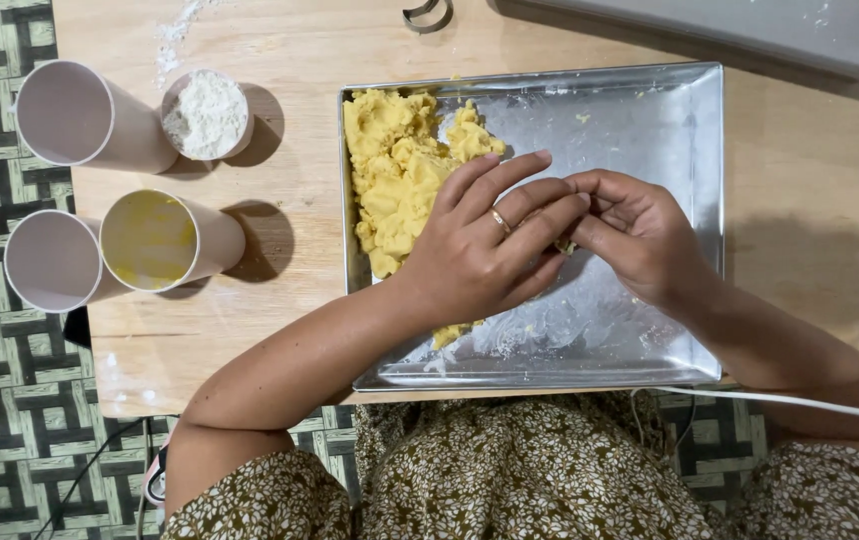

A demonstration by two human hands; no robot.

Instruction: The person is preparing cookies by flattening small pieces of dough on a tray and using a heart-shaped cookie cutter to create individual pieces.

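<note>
Fingers (525, 215) of the left hand (480, 255) and right hand (640, 235) curl together mid-frame, pinching a small dough bit (567, 246); beneath, the bench (300, 300), metal tray (650, 120), yellow dough (400, 170) upper-centre, cups (165, 240) at left

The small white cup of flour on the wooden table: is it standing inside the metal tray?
No. The small white cup of flour stands on the wooden table, left of the rectangular metal tray.
</note>
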